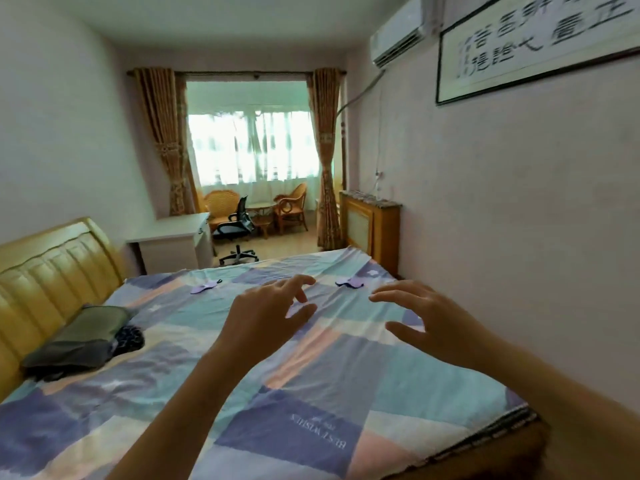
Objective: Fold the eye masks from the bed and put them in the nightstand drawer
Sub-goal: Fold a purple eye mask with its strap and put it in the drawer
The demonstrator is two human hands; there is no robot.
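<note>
Two lilac eye masks lie flat on the patchwork bedspread (166,393) near the far edge of the bed: one eye mask (205,286) at the left, another eye mask (350,282) at the right. My left hand (266,315) and my right hand (429,323) are both raised above the middle of the bed, fingers spread and curled, holding nothing. The right-hand mask sits just beyond and between the fingertips of both hands. No nightstand drawer shows in this view.
A tan padded headboard (45,271) runs along the left. A dark pillow and folded cloth (83,337) lie by it. Beyond the bed stand a white desk (173,242), a black office chair (235,230) and a wooden radiator cover (372,226) against the right wall.
</note>
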